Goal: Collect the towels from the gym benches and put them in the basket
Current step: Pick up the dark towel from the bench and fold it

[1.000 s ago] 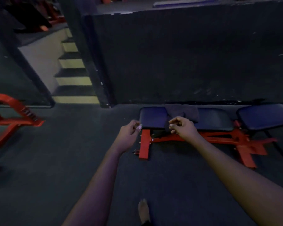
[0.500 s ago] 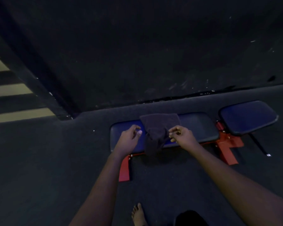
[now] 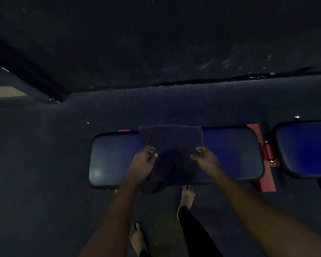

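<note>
Pickup step: the left hand (image 3: 143, 162) and right hand (image 3: 205, 158) each pinch a side of the dark towel (image 3: 171, 140) draped across the blue bench (image 3: 232, 154). Next, presumably, lift it clear; no basket is visible.

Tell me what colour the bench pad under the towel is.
Blue, with a dark edge; the bench pad shows in the head view.

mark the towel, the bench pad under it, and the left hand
towel (image 3: 171, 139): head view, flat upper part lying on the pad.
bench pad (image 3: 111, 158): head view, bare blue surface left of the towel.
left hand (image 3: 143, 163): head view, back of the hand.
</note>
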`<move>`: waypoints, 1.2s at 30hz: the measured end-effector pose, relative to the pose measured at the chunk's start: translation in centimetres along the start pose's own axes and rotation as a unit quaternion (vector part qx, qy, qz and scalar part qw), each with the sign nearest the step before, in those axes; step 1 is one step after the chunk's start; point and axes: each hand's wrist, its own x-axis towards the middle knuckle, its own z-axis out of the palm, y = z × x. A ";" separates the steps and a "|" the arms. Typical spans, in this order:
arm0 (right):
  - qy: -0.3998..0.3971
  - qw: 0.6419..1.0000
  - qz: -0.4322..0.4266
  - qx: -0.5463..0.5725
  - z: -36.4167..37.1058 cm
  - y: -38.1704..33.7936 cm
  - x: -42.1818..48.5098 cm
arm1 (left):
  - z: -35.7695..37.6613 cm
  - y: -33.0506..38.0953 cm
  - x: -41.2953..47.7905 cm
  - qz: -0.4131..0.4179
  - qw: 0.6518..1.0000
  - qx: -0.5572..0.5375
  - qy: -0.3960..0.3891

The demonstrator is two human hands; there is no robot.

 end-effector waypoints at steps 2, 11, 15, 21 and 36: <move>-0.005 0.999 0.036 0.023 0.1 1.1 3.9 | 2.8 -0.1 3.2 -0.021 0.999 0.013 -0.021; 0.018 0.992 0.081 0.100 2.7 0.2 9.2 | 8.4 -0.4 8.4 -0.085 0.987 0.063 -0.117; -0.056 0.997 -0.017 0.059 2.1 -1.5 7.5 | 6.3 0.1 9.1 -0.066 0.994 0.025 -0.087; -0.168 0.969 -0.176 0.037 2.0 -3.1 3.7 | 1.7 3.5 11.0 0.086 0.985 0.064 -0.132; -0.122 0.915 -0.362 -0.129 -6.1 -13.2 -13.6 | -14.8 17.8 -3.4 0.202 0.956 0.140 -0.163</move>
